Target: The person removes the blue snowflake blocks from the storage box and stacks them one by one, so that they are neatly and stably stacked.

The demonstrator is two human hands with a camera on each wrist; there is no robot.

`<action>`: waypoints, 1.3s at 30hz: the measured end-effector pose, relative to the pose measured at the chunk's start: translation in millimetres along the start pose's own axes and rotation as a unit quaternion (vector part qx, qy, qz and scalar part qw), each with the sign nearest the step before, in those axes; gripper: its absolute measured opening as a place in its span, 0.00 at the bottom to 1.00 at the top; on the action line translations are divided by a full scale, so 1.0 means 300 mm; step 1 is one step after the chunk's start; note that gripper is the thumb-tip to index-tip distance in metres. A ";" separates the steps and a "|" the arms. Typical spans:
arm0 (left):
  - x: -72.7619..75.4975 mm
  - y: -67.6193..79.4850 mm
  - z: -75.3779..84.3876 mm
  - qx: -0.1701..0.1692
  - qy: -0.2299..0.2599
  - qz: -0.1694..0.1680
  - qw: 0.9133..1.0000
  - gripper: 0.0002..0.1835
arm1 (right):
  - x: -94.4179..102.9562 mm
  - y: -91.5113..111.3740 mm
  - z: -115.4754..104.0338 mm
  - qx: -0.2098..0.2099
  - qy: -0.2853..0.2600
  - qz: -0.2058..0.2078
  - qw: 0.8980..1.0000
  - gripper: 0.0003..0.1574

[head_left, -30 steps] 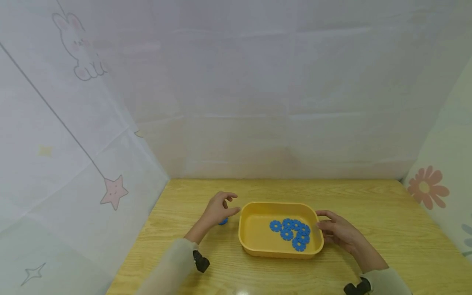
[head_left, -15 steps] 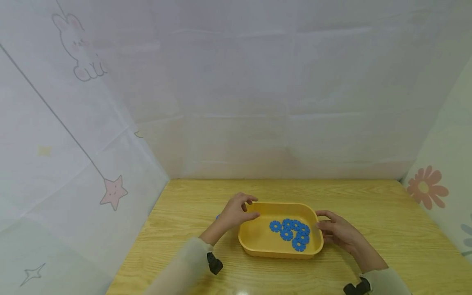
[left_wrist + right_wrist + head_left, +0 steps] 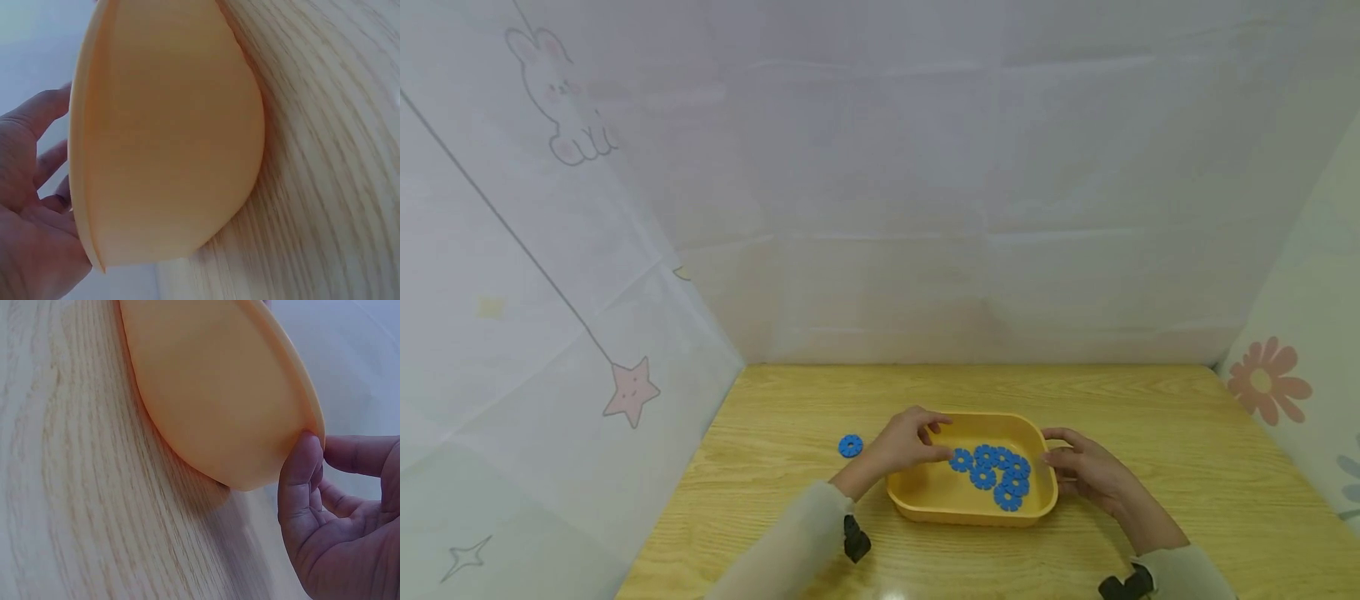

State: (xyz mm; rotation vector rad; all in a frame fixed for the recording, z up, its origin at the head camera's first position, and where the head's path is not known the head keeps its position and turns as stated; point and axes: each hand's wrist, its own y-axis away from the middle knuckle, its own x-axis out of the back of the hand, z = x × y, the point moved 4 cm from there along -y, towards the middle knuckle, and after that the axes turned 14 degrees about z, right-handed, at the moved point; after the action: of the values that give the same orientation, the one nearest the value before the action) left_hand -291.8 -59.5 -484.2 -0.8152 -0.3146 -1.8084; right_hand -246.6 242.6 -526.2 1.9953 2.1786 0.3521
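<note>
Blue discs (image 3: 1017, 485), flower-shaped, several, some overlapping: we find them inside a yellow tray (image 3: 972, 517), lying between the fingertips of the two hands and mostly nearer the right ones.

Left hand (image 3: 910, 440): over the tray's left part. We note the fingers loosely bent, thumb apart from them, with nothing seen in their hold. The leftmost disc lies right at the thumb tip; whether they touch we cannot tell. In the left wrist view the fingers show beyond the tray's rim.

Right hand (image 3: 1093, 471): at the tray's right end. We record thumb and fingers pinching the rim, one digit against the outer wall, as the right wrist view shows.

Single blue disc (image 3: 851, 446): on the table, left of the left fingers, just past the wrist on that side.

Wooden table (image 3: 1135, 400): pale yellow grain, beneath the tray and both sets of fingers.

Light sleeves (image 3: 782, 542): one behind each hand's fingers, and we count one black device (image 3: 855, 540) at each wrist.

White backdrop (image 3: 880, 208): creased, beyond the fingers; to their left a printed pink star (image 3: 632, 392), to their right a printed flower (image 3: 1262, 382).
</note>
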 end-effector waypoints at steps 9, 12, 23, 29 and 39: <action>-0.057 -0.030 0.006 -0.012 -0.076 -0.050 0.996 0.31 | 0.001 -0.001 -0.001 -0.003 0.000 0.003 1.000 0.42; -0.073 -0.036 0.005 0.001 -0.118 -0.062 0.991 0.32 | -0.001 -0.001 -0.002 -0.005 0.002 0.007 1.000 0.42; -0.138 -0.040 -0.041 0.023 -0.161 -0.047 0.986 0.26 | -0.007 0.000 -0.004 -0.008 0.000 0.010 1.000 0.41; -0.146 -0.035 -0.024 0.027 -0.186 -0.038 0.981 0.25 | -0.003 0.002 -0.002 -0.009 -0.002 0.008 1.000 0.41; -0.154 -0.039 -0.021 0.030 -0.194 -0.022 0.980 0.22 | 0.003 0.001 0.000 -0.004 -0.010 -0.004 1.000 0.41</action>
State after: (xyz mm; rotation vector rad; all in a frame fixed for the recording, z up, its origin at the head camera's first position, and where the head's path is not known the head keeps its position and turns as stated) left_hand -296.1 -24.9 -517.3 -1.1247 -0.6403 -1.6635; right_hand -246.4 243.6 -526.0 1.9779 2.1694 0.3372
